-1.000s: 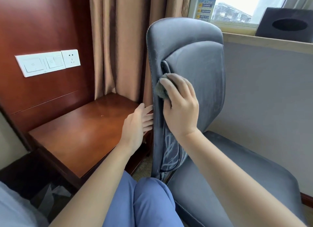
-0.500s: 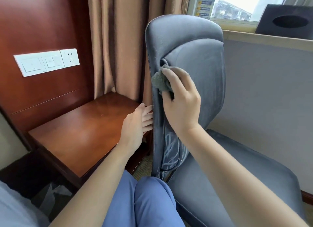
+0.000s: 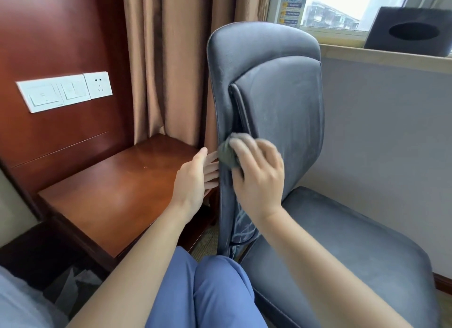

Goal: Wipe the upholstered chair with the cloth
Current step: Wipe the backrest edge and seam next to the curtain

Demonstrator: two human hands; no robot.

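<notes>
While the view looks down along both bare forearms, here is the scene.
Chair: the grey-blue upholstered chair with a tall padded backrest [image 3: 281, 102] stands upright, side-on, its seat stretching out to the right, just beside the desk.
Cloth: the small bunched grey-green cloth [image 3: 227, 154] is pressed to the left edge of the backrest, about halfway up.
Right hand: the right hand [image 3: 256, 171] grips the cloth, fingers curled over it; it is blurred.
Left hand: the left hand [image 3: 195, 178] lies flat on the backrest's outer side, fingers straight and slightly apart, just beside the cloth.
Desk: the reddish-brown wooden desk [image 3: 110, 198] sits left of the chair.
Wall: white switches and a socket [image 3: 66, 91] are on the wood panel.
Curtain: the tan curtain [image 3: 171, 65] hangs behind the backrest.
Sill: a dark tissue box [image 3: 411, 31] stands on the window ledge.
</notes>
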